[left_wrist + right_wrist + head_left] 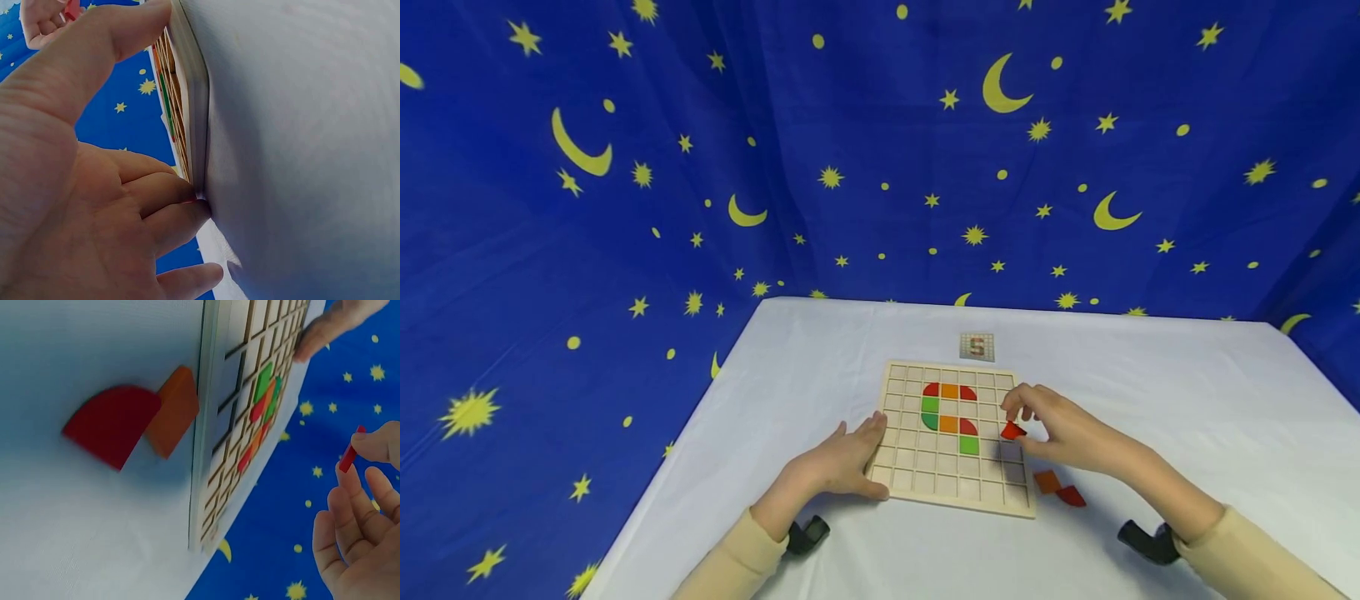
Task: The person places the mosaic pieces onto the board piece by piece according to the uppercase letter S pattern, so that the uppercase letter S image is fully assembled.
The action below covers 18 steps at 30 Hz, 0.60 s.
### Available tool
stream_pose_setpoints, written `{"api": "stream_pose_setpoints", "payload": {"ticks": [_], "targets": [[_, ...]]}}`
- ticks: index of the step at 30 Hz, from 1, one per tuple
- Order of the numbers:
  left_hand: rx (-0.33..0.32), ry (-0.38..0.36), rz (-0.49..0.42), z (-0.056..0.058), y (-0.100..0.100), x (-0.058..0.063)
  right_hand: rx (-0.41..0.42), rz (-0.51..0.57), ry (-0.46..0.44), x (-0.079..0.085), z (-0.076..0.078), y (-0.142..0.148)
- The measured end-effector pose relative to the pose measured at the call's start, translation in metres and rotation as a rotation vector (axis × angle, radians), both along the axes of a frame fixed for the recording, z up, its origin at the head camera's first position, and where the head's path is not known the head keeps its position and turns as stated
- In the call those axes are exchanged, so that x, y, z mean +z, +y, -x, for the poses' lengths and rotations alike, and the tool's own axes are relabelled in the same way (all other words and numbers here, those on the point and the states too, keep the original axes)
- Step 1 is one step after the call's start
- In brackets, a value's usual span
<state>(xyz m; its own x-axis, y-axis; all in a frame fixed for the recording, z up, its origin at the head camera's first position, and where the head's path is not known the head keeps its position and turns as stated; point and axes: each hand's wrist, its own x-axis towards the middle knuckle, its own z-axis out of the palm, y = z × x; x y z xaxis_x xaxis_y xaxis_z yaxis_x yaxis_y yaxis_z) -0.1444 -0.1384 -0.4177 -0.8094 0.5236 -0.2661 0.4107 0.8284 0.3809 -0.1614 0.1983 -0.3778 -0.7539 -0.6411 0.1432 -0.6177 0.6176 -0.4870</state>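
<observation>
A wooden grid board (955, 502) lies on the white table. In its cells sit several flat pieces, among them a green square (930, 404), an orange square (950, 391) and a light green square (969, 445). My left hand (846, 458) rests against the board's left edge, thumb and fingers spread along it. Over the board's right side, my right hand (1060, 425) pinches a red piece (351, 450) between thumb and fingertip. Off the board's near right corner lie a loose orange square (1047, 482) and a red quarter circle (1071, 497), side by side.
Behind the board lies a small pattern card (977, 347) showing an S-like figure on a grid. A blue curtain (880, 167) with yellow moons and stars hangs along the table's back and left side. Black wrist mounts (1150, 543) show below both hands.
</observation>
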Motion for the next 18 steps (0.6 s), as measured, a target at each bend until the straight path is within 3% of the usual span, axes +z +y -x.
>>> {"api": "stream_pose_setpoints", "payload": {"ticks": [10, 18], "targets": [[-0.010, -0.009, -0.004, -0.001, 0.001, 0.001, 0.158, -0.005, -0.053, -0.014, 0.004, -0.023], [-0.010, -0.012, 0.001, -0.001, 0.000, 0.003, 0.255, -0.112, 0.062, -0.025, 0.008, -0.040]]}}
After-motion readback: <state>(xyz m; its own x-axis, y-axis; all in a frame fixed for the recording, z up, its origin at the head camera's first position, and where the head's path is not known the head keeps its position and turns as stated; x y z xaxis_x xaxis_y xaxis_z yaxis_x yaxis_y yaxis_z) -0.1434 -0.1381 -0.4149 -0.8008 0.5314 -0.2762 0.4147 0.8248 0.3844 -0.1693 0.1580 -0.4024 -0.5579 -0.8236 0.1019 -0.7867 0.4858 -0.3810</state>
